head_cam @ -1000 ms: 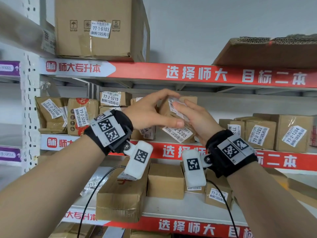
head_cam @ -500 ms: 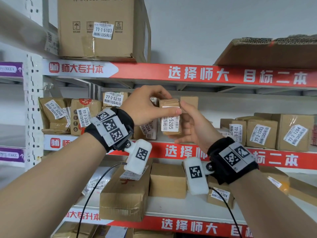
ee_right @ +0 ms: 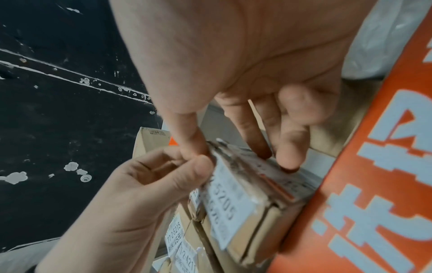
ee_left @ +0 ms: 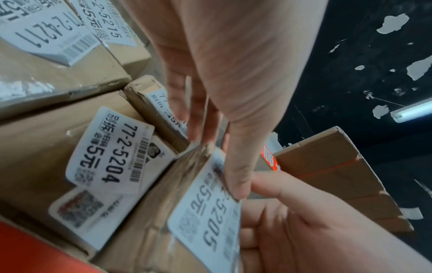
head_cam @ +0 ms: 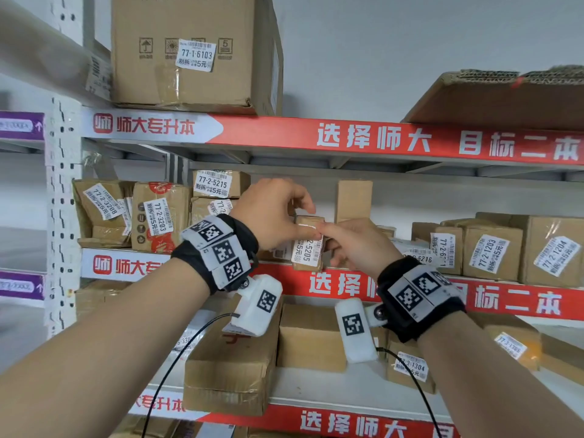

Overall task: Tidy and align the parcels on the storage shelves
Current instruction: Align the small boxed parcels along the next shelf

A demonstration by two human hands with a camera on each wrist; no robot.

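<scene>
Metal storage shelves (head_cam: 316, 139) with red edge strips fill the view. At the middle shelf's front edge stands a small parcel labelled 5205 (head_cam: 308, 248), upright. The left hand (head_cam: 271, 216) pinches its top with curled fingers; the right hand (head_cam: 357, 241) grips its right side. Just left of it sits parcel 5204 (ee_left: 112, 157).

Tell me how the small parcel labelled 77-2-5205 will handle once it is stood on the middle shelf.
The 77-2-5205 parcel is probably light: the left hand and right hand hold it by fingertips only. Its cardboard looks stiff, though creased at the corners. Standing narrow and tall, it may tip unless leaned on the neighbouring 77-2-5204 box. The glossy tape could be slightly slippery.
</scene>
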